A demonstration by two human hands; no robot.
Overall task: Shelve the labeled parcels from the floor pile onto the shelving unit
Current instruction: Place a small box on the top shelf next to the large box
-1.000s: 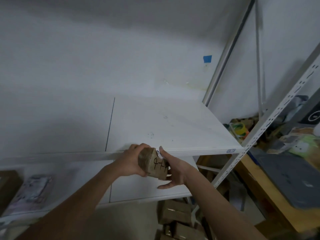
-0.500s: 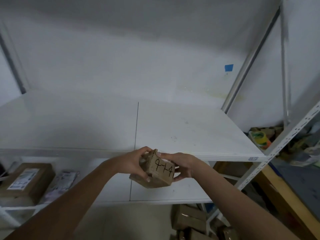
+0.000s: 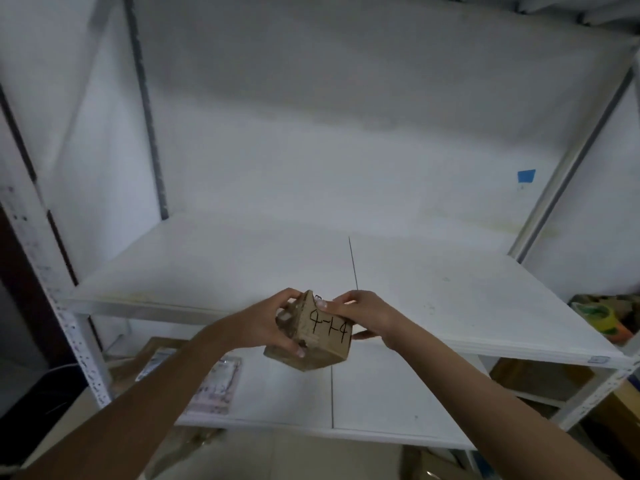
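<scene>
A small brown cardboard parcel marked "4-1-4" in black pen is held in both hands just in front of the white shelving unit's middle shelf. My left hand grips its left side, thumb underneath. My right hand holds its right top corner with curled fingers. The parcel is tilted and hangs at the shelf's front edge, above the lower shelf.
On the lower shelf at the left lie a brown labeled box and a flat plastic-wrapped packet. White perforated uprights frame the unit. Tape rolls and clutter sit at the right. Blue tape marks the wall.
The view has swung left and up, showing more of the shelf's left side. The parcel has turned in both hands so its written face shows; it stays at the shelf's front edge.
</scene>
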